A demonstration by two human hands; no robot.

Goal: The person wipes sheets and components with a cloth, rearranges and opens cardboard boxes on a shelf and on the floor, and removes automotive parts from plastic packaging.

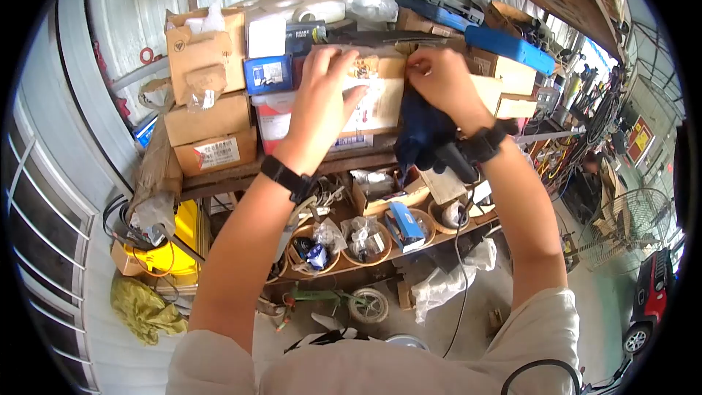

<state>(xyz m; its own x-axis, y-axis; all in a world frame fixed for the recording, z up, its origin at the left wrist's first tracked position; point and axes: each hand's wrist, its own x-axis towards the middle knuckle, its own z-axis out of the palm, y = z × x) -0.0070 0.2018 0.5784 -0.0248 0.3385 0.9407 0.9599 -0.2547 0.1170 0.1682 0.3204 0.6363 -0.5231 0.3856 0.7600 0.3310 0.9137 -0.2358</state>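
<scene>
My left hand (327,95) is raised with its fingers apart, in front of a cardboard box (380,106) with a white printed label. Whether its fingertips touch the box top, I cannot tell. To the right, my right hand (444,80) has its thumb and fingers curled together at that box's upper right corner. What lies between them is too small to make out. Dark blue cloth (420,121) hangs just below this hand, along the shelf front. A blue and white small box (268,74) and a white tub with red (274,118) stand left of my left hand.
Stacked cartons (212,113) fill the shelf's left end. Blue tool cases (508,49) lie on boxes at the right. Lower down, round baskets (367,241) hold bagged parts, and a blue box (406,225) leans among them. A small wheel (368,306) is on the floor.
</scene>
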